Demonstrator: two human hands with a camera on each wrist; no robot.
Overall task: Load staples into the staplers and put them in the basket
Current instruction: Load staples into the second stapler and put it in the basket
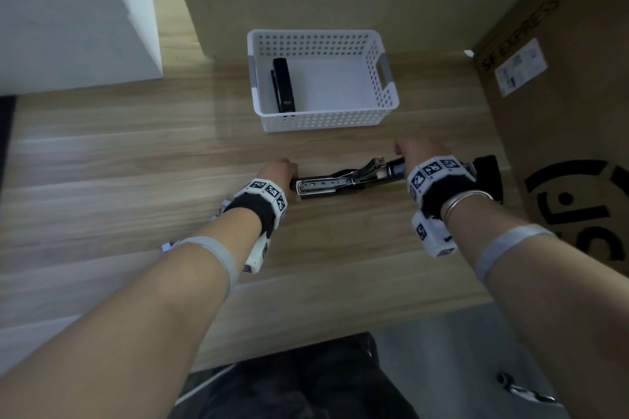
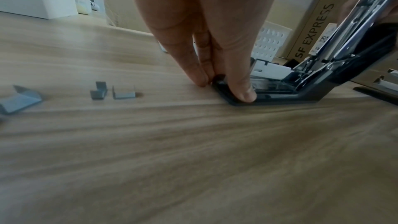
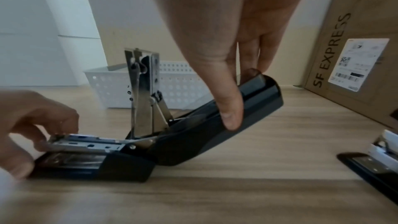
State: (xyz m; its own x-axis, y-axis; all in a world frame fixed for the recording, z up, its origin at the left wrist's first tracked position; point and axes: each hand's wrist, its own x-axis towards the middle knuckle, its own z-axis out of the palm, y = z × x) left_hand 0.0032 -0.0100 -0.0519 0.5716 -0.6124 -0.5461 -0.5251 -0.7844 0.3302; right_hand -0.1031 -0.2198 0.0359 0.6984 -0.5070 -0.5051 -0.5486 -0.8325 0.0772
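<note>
Item: black hinged-open metal stapler (image 1: pixel 343 182) | left hand (image 1: pixel 280 177) pins base, 9 o'clock | right hand (image 1: pixel 417 154) pinches lid, 3 o'clock | advice: hold base flat, close slowly.

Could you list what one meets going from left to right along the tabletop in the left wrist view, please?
Large staple strip → two small staple pieces → left hand pinching the front of the open stapler's base → open stapler → second stapler at the right edge.
</note>
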